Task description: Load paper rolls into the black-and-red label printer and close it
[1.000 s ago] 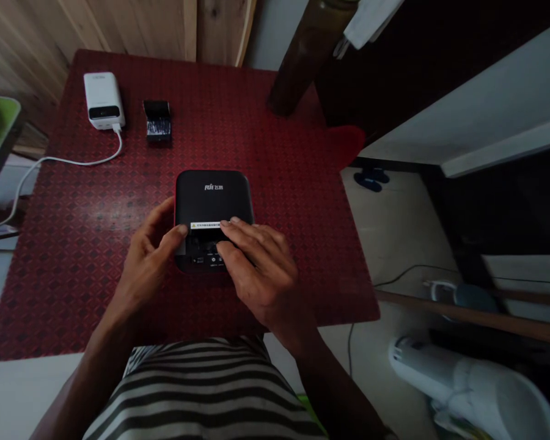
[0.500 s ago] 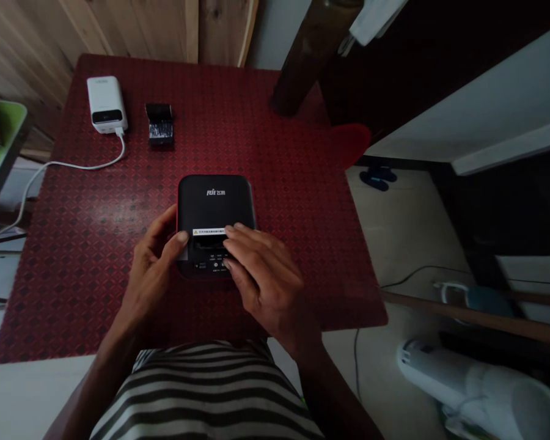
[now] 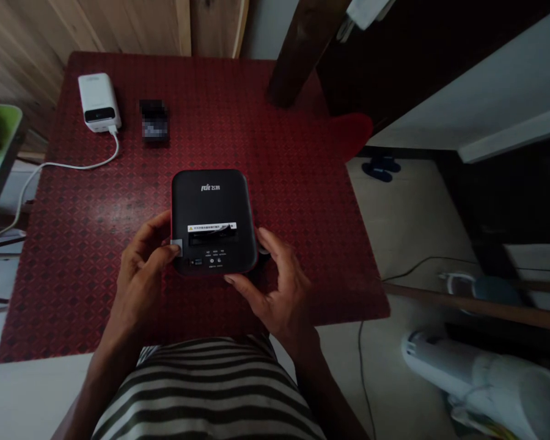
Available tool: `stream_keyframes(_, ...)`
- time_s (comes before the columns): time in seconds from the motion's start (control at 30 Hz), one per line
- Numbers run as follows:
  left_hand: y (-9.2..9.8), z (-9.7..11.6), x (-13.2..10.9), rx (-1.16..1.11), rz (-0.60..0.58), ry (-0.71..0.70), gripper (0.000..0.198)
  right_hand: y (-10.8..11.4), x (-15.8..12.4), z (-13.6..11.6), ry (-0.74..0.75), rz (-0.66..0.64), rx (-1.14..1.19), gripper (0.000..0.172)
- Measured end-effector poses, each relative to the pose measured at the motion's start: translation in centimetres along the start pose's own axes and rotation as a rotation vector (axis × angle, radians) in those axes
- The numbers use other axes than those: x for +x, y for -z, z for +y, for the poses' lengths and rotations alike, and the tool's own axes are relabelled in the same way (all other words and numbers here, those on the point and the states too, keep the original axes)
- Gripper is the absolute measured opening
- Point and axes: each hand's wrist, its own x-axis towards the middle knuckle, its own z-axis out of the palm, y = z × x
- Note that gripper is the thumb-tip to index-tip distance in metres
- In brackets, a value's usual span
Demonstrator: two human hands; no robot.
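Note:
A black rounded-square device (image 3: 213,201), probably a small printer, lies on the red patterned table top (image 3: 96,244). It has a white warning label, a dark slot and small buttons near its front edge. My left hand (image 3: 142,263) grips its left side, with the thumb on top beside a small pale tab (image 3: 176,247). My right hand (image 3: 275,287) cups the front right corner, fingers curled around the edge and hiding the device's right side.
A white power bank (image 3: 98,101) with a white cable (image 3: 73,166) and a blurred black object (image 3: 153,119) lie towards the table's far edge. A dark post (image 3: 302,55) stands behind the table. A white appliance (image 3: 481,379) stands on the floor at lower right.
My right hand has moved off the device's top, back to its front right corner. The slot and buttons now show. The device has shifted slightly left.

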Motion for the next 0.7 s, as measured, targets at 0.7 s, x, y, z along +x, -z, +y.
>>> stream_keyframes(0.7, -0.93, -0.29, 0.09, -0.024, 0.036, -0.027, 0.05, -0.56, 0.15, 0.16, 0.031, 0.043, 0.041, 0.081)
